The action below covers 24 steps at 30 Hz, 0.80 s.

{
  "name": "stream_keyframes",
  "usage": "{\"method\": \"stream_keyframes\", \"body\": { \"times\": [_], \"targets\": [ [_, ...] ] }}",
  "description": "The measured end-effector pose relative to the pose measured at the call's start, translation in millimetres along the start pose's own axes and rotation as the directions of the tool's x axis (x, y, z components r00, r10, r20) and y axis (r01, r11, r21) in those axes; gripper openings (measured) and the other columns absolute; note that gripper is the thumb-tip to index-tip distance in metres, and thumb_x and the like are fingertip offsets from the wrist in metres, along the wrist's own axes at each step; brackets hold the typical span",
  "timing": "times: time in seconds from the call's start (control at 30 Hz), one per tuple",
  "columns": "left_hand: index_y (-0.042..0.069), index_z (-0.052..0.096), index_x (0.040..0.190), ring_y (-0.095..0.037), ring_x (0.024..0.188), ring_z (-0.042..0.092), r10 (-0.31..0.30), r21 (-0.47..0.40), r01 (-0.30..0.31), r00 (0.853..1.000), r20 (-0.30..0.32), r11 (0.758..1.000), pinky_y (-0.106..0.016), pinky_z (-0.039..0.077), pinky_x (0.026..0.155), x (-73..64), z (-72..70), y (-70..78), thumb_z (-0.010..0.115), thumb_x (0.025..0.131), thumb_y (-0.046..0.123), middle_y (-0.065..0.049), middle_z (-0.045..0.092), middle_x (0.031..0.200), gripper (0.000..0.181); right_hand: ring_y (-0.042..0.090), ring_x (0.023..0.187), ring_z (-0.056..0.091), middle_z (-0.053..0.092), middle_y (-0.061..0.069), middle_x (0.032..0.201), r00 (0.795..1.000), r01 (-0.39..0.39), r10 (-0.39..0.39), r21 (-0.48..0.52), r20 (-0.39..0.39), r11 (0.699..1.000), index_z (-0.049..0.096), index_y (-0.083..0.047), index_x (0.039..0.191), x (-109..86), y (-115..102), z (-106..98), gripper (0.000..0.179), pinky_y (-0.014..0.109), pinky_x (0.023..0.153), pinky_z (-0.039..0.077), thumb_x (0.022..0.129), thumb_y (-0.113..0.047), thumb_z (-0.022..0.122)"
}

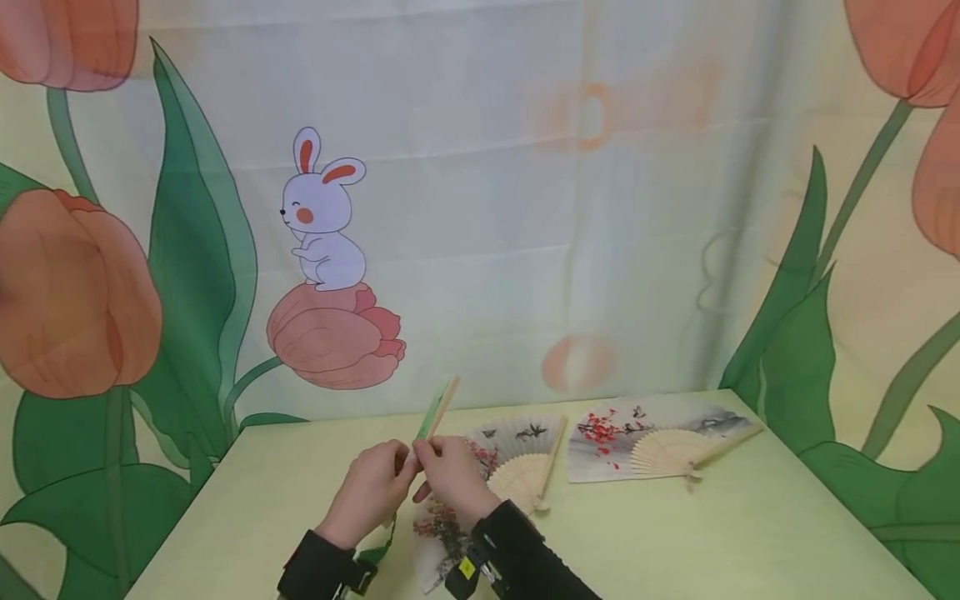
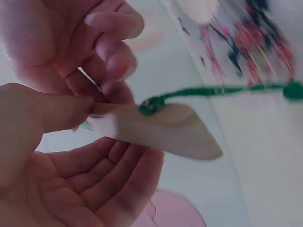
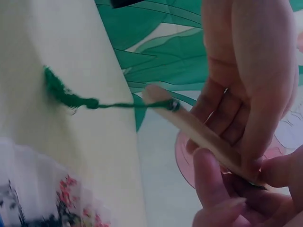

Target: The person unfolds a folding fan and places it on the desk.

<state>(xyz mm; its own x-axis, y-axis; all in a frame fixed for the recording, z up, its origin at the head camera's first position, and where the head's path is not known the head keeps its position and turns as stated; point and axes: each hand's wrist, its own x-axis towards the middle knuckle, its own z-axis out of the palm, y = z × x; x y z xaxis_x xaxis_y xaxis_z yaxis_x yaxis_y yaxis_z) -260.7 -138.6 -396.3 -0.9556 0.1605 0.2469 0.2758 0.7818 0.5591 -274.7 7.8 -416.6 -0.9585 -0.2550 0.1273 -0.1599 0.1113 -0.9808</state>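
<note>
Both hands hold a folded fan (image 1: 439, 410) with pale wooden ribs and a green strip near its upper end, tilted up above the table. My left hand (image 1: 372, 486) pinches it low down, between thumb and fingers, as the left wrist view shows. Just above that grip, my right hand (image 1: 456, 477) pinches the same fan with thumb and fingertips. The fan's rounded wooden base (image 2: 175, 132) sticks out past the fingers. From a pin there hangs a green cord ending in a tassel (image 3: 66, 94), its tip down near the tabletop.
Behind the right hand lies an open fan (image 1: 517, 433) with pink blossoms and birds. Another blossom-painted fan (image 1: 435, 554) is partly covered by the right forearm. To the right, an open fan (image 1: 607, 437) has red blossoms. A printed curtain (image 1: 465, 208) hangs behind the pale table (image 1: 645, 542).
</note>
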Motion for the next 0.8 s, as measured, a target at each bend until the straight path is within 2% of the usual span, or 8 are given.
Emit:
{"method": "stream_keyframes", "body": {
  "times": [0.17,0.27,0.33,0.43,0.57,0.7,0.8],
  "targets": [
    [0.002,0.071,0.101,-0.013,0.069,0.059,0.045,-0.138,-0.043,0.999,0.011,0.990,-0.035,0.052,0.065,8.8,16.1,17.4,0.064,0.105,0.019,-0.001,0.066,0.080,0.019,0.021,0.055,0.066,0.069,0.003,0.079,0.998,0.029,-0.032,-0.061,-0.052,0.998,0.074,-0.004,0.098,-6.3,-2,-30,0.034,0.026,0.044,0.036,0.111,-0.026,0.052],
    [0.002,0.073,0.106,-0.015,0.075,0.061,0.060,-0.231,-0.047,0.997,0.047,0.972,-0.036,0.054,0.069,15.3,25.1,27.8,0.065,0.104,0.023,-0.002,0.070,0.087,0.022,0.017,0.053,0.064,0.068,0.005,0.074,0.996,0.028,-0.035,-0.086,-0.077,0.996,0.073,-0.003,0.092,-11.7,-5,-50,0.036,0.026,0.046,0.041,0.111,-0.026,0.052],
    [0.003,0.074,0.110,-0.015,0.078,0.063,0.072,-0.290,-0.044,0.994,0.086,0.956,-0.036,0.055,0.071,20.5,29.6,34.3,0.064,0.105,0.025,-0.003,0.072,0.091,0.025,0.016,0.053,0.064,0.067,0.006,0.074,0.997,0.029,-0.036,-0.092,-0.069,0.995,0.073,-0.002,0.094,-15.4,-9,-64,0.036,0.025,0.049,0.046,0.111,-0.026,0.052],
    [0.001,0.073,0.117,-0.016,0.084,0.067,0.105,-0.390,-0.038,0.983,0.151,0.920,-0.038,0.058,0.077,27.8,33.9,43.2,0.058,0.108,0.026,-0.005,0.073,0.097,0.030,0.015,0.053,0.064,0.069,0.008,0.075,0.999,0.021,-0.025,-0.093,-0.043,0.995,0.074,-0.001,0.103,-20.6,-16,-85,0.035,0.026,0.050,0.050,0.111,-0.027,0.052],
    [-0.003,0.071,0.118,-0.018,0.084,0.068,0.125,-0.523,-0.002,0.972,0.201,0.852,-0.041,0.061,0.080,36.2,38.6,56.9,0.053,0.111,0.021,-0.007,0.071,0.093,0.031,0.014,0.053,0.065,0.072,0.010,0.078,1.000,0.013,-0.015,-0.103,-0.018,0.995,0.075,0.001,0.114,-26.3,-27,-109,0.034,0.027,0.050,0.055,0.110,-0.026,0.054],
    [-0.003,0.072,0.115,-0.020,0.081,0.066,0.138,-0.612,0.018,0.969,0.206,0.791,-0.040,0.060,0.078,42.6,43.2,67.9,0.053,0.111,0.020,-0.007,0.069,0.087,0.030,0.013,0.051,0.064,0.071,0.009,0.075,0.999,0.017,-0.022,-0.148,-0.035,0.989,0.076,0.000,0.108,-29.1,-37,-123,0.031,0.029,0.050,0.057,0.110,-0.023,0.056],
    [-0.001,0.072,0.114,-0.021,0.081,0.065,0.142,-0.654,0.028,0.968,0.206,0.756,-0.038,0.059,0.077,44.1,46.4,70.9,0.054,0.110,0.022,-0.006,0.069,0.086,0.030,0.014,0.051,0.064,0.069,0.008,0.073,0.998,0.005,-0.016,-0.175,-0.062,0.985,0.077,-0.002,0.102,-30.9,-41,-127,0.029,0.031,0.050,0.057,0.109,-0.022,0.057]
  ]
}}
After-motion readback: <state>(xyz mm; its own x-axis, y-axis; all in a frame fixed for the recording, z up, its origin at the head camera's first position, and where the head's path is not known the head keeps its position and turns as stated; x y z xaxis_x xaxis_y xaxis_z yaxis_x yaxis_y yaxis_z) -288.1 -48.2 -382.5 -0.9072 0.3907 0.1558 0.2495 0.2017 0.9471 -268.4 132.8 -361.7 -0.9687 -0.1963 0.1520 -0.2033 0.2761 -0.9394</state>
